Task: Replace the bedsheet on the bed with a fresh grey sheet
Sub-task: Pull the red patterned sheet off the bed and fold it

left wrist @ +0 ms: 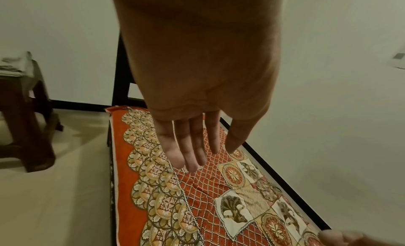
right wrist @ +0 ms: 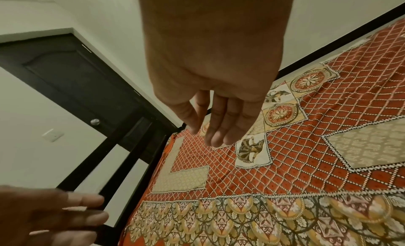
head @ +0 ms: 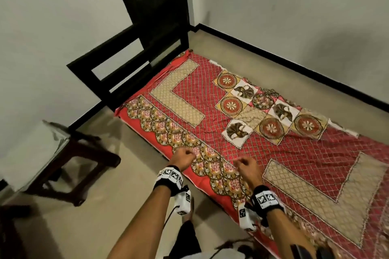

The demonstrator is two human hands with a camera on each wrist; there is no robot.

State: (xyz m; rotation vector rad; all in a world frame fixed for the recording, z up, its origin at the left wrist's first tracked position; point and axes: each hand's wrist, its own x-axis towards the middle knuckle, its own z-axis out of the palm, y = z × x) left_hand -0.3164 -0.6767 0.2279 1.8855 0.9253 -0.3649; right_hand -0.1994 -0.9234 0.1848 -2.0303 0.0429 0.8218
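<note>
Small room, white walls, beige floor (head: 134,206), black door (head: 155,0) behind the dark bed frame (head: 126,57). Both hands hover over the near edge of the bed, apart, holding nothing. Left hand (head: 182,159) looks loosely curled from the head view, but its wrist view shows fingers (left wrist: 190,145) straight and slack; same for the right hand (head: 247,167), fingers (right wrist: 221,125) extended, clear of the cloth. Under them: red patterned sheet (head: 263,143), still spread over the whole mattress, scalloped border along the near side, a few wrinkles mid-bed. Left of the bed, a dark wood stool (head: 69,164) with pale folded cloth (head: 31,153) on top, probably the grey sheet, can't confirm the colour. Judgement: stripping not started. Risks: far edge sits close to the wall, so a one-sided pull could snag it at the frame corners or drag the mattress; hauling the old sheet off leftwards could sweep the stool and knock the fresh cloth to the floor.
</note>
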